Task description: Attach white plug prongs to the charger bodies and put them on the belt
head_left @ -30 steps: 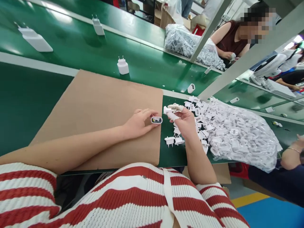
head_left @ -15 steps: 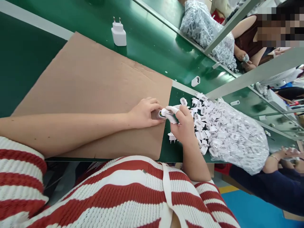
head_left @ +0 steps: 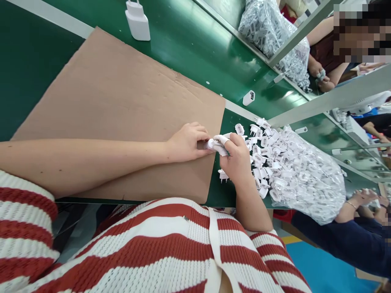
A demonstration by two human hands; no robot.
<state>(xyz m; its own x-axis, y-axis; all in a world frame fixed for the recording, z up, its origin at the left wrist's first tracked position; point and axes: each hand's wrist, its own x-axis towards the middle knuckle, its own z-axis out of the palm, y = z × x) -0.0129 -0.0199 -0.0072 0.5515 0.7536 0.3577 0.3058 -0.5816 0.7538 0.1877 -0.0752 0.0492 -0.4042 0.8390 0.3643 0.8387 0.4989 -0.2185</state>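
My left hand rests over the brown cardboard, fingers wrapped round a white charger housing. White coverings are on the thumb and a finger of my right hand, which pinches a small white plug piece against the housing's end. The fingers largely hide that piece. To the right of my right hand, loose white plug pieces lie on the green table, some with pins showing. They spill from a clear plastic bag full of more such pieces.
A white charger stands at the upper left, and an open white housing beyond the cardboard. Grey metal bars cross at right. Another bag and people's hands are farther off.
The plug piece in my right hand has come up against the housing's open end, whose dark inside showed before. The view has shifted slightly.
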